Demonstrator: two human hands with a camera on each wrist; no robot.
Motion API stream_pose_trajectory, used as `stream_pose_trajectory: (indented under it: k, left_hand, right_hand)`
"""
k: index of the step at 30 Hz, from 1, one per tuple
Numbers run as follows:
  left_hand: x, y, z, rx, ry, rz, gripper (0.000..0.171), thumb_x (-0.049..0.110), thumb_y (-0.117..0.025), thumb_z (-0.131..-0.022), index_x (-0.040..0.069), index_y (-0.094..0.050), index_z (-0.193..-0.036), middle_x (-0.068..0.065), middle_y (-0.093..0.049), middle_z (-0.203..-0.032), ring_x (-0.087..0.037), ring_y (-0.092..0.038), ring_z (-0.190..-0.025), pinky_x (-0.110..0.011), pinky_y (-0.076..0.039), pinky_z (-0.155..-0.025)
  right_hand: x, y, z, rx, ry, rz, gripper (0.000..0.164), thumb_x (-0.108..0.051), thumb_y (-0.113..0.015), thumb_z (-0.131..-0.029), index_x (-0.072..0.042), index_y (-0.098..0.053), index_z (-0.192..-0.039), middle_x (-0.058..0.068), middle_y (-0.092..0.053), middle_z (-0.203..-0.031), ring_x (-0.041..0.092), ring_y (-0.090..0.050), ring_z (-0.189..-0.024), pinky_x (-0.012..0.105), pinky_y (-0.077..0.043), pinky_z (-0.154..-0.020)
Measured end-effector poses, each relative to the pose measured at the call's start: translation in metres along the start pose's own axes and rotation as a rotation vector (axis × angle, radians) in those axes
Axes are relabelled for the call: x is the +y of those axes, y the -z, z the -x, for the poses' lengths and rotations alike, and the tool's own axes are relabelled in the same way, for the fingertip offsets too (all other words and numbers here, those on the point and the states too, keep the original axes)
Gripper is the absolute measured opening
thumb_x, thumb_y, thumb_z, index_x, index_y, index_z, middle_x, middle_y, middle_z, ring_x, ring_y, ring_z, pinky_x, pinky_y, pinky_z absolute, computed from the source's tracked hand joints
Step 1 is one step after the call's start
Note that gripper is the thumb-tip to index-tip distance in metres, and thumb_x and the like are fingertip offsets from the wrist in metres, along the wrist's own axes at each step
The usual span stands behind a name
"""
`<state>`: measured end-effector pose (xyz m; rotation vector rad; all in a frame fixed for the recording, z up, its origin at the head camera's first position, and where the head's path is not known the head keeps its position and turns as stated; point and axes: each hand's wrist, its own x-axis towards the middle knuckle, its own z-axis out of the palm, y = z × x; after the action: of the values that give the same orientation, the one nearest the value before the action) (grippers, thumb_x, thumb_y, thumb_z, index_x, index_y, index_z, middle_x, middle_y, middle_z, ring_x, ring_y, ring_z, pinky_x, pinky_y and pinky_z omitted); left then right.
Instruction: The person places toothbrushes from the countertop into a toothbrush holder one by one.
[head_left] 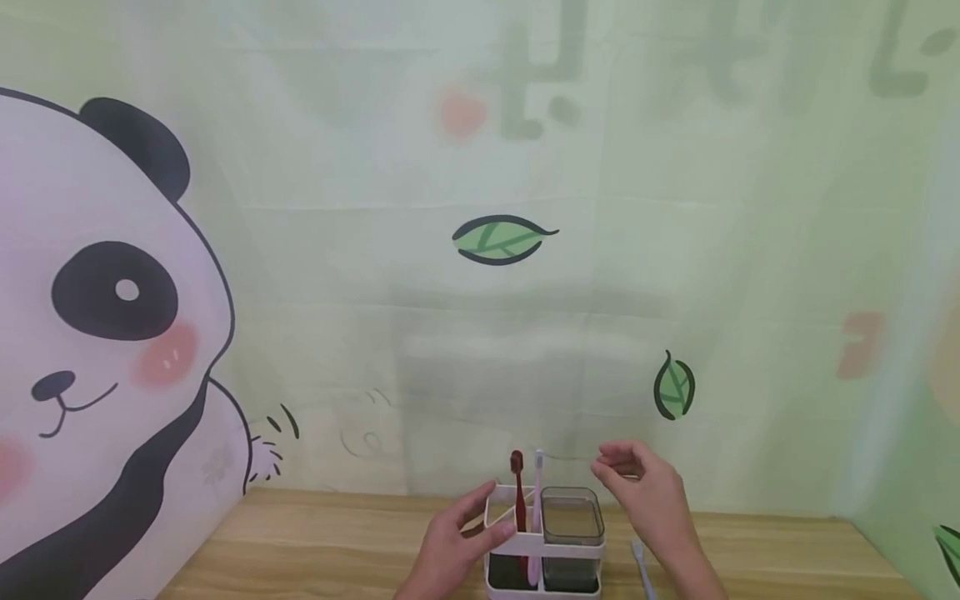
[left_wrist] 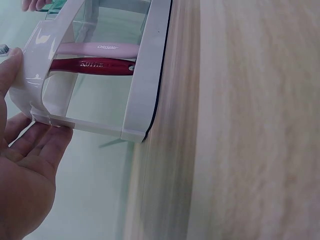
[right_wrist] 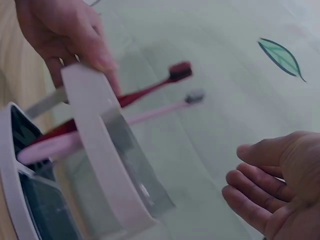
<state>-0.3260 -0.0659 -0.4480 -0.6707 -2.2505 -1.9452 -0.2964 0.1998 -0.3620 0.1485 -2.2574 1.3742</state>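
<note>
A white toothbrush holder (head_left: 551,551) stands on the table, its upper frame gripped at the left by my left hand (head_left: 453,542). In the left wrist view the thumb lies over the frame and the fingers (left_wrist: 57,142) curl against its side. A dark red toothbrush (head_left: 520,500) and a pink toothbrush (head_left: 537,512) stand in the holder, bristles up. Its right compartment has a clear grey cup (head_left: 572,541). My right hand (head_left: 656,504) hovers right of the holder, fingers loosely curled with nothing in them, as the right wrist view (right_wrist: 280,185) confirms.
Right of the holder, a light blue toothbrush (head_left: 642,568) lies on the wooden table (head_left: 337,542), below my right hand. Behind the table hangs a pale green cloth (head_left: 337,250) printed with a panda (head_left: 112,200) and leaves.
</note>
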Motion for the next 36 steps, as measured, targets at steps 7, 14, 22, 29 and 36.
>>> stream_pose_trajectory:
  k: [7, 14, 22, 29, 36]
  left_hand:
    - [0.000, 0.000, 0.001, 0.007, 0.021, 0.022, 0.072, 0.029, -0.082, -0.096, -0.007, -0.053, -0.151, -0.029, -0.055, -0.149, -0.049, -0.049, -0.141, -0.055, -0.051, -0.110]
    - [0.000, -0.001, 0.002, 0.013, 0.045, 0.037, 0.072, 0.029, -0.083, -0.096, -0.007, -0.052, -0.151, -0.029, -0.056, -0.150, -0.049, -0.049, -0.141, -0.055, -0.051, -0.109]
    - [0.001, 0.001, 0.001, 0.006, 0.029, 0.020, 0.071, 0.029, -0.083, -0.096, -0.006, -0.054, -0.151, -0.028, -0.056, -0.150, -0.048, -0.051, -0.140, -0.055, -0.051, -0.110]
    - [-0.002, 0.004, -0.001, -0.014, 0.037, 0.035, 0.073, 0.031, -0.082, -0.097, -0.005, -0.052, -0.152, -0.029, -0.052, -0.153, -0.052, -0.050, -0.139, -0.057, -0.053, -0.107]
    - [-0.002, 0.001, 0.000, -0.007, 0.105, 0.092, 0.076, 0.034, -0.083, -0.095, -0.003, -0.051, -0.154, -0.031, -0.048, -0.155, -0.058, -0.051, -0.135, -0.057, -0.055, -0.103]
  right_hand:
    - [0.010, 0.020, -0.005, -0.038, -0.020, 0.054, 0.026, -0.017, -0.080, -0.098, -0.002, -0.072, -0.118, 0.005, -0.076, -0.107, 0.019, -0.071, -0.100, 0.024, -0.058, -0.088]
    - [0.025, 0.028, -0.007, -0.088, -0.037, 0.095, 0.027, -0.020, -0.080, -0.098, -0.002, -0.073, -0.117, 0.006, -0.076, -0.108, 0.024, -0.072, -0.101, 0.029, -0.059, -0.082]
    - [0.035, 0.036, -0.010, -0.112, -0.056, 0.109, 0.027, -0.018, -0.080, -0.097, 0.000, -0.073, -0.116, 0.007, -0.076, -0.107, 0.026, -0.072, -0.100, 0.029, -0.060, -0.079]
    - [0.041, 0.033, -0.011, -0.139, -0.130, 0.082, 0.028, -0.020, -0.079, -0.098, 0.001, -0.072, -0.115, 0.006, -0.076, -0.104, 0.022, -0.072, -0.095, 0.032, -0.061, -0.079]
    - [0.049, 0.029, -0.009, -0.164, -0.150, 0.092, 0.029, -0.020, -0.078, -0.099, 0.003, -0.072, -0.115, 0.004, -0.075, -0.101, 0.020, -0.070, -0.092, 0.032, -0.061, -0.077]
